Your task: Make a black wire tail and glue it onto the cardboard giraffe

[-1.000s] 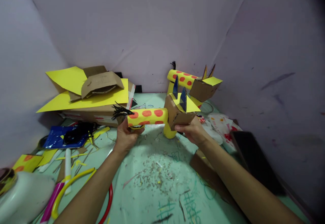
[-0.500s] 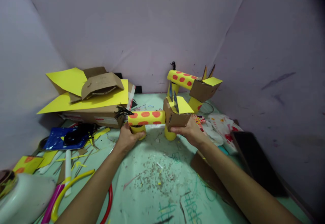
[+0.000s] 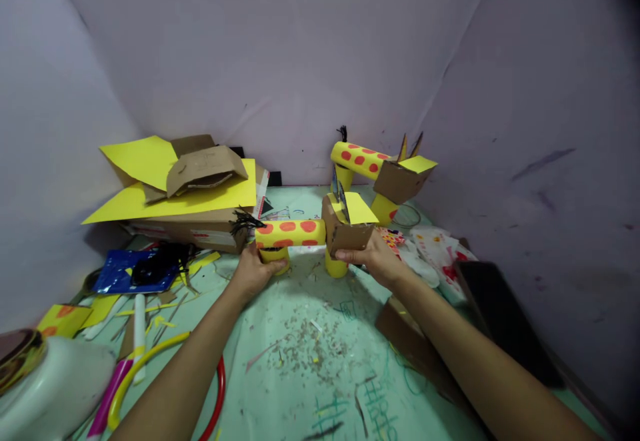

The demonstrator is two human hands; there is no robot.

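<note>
A paper-craft animal stands on the green mat. Its body is a yellow tube with red spots. A black tuft forms the tail, and the brown cardboard head carries blue ears. My left hand grips its rear yellow leg at the tail end. My right hand holds the underside of the cardboard head, beside the front leg. Behind it stands a second, taller spotted animal, which neither hand touches.
A cardboard box with yellow sheets lies at the back left. Blue foil, pens, and red and yellow hoops litter the left side. A white object sits front left. A dark tablet and printed wrappers lie on the right. Purple walls enclose the corner.
The spotted animal has come down from mid-air and its legs now rest on the mat. Both hands have stayed on it.
</note>
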